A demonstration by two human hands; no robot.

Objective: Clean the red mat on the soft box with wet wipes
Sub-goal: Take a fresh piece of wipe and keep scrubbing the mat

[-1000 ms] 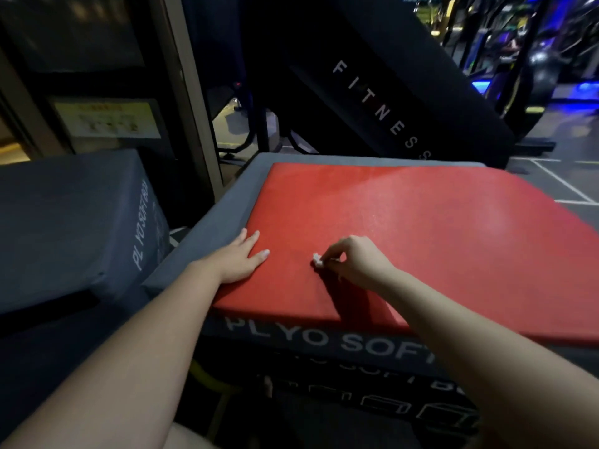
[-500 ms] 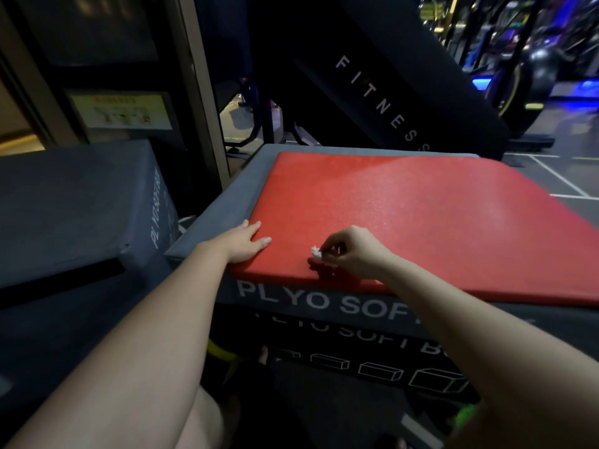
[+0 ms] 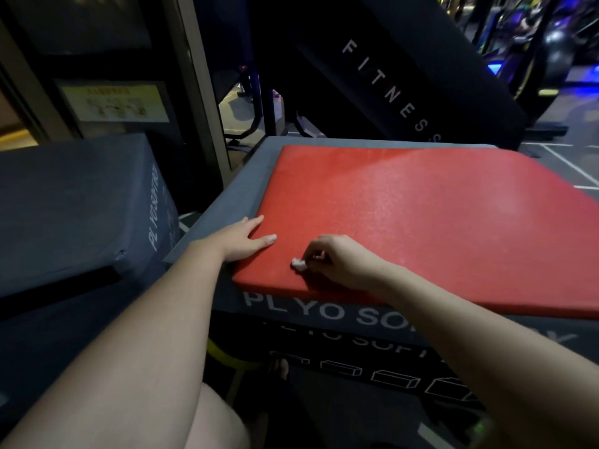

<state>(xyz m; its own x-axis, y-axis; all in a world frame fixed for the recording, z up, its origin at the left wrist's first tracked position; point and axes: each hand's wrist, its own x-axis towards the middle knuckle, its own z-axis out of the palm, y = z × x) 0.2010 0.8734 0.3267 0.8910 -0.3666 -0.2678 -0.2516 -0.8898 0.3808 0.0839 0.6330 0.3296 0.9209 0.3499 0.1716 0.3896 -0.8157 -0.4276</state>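
wipe (image 3: 298,264) is pinched small by right hand (image 3: 340,260) | left hand (image 3: 241,239) is laid flat on mat (image 3: 421,222), fingers together | risk judged: patches are missed, contact area being tiny

the red mat (image 3: 421,222) runs off the right edge. most of the wet wipe (image 3: 299,264) is buried in the curled fingers of the right hand (image 3: 340,259), only a white wad showing. the right forearm (image 3: 453,322) covers part of the lettering on the soft box (image 3: 240,186). the yellow sign (image 3: 115,103) is too blurred to read.
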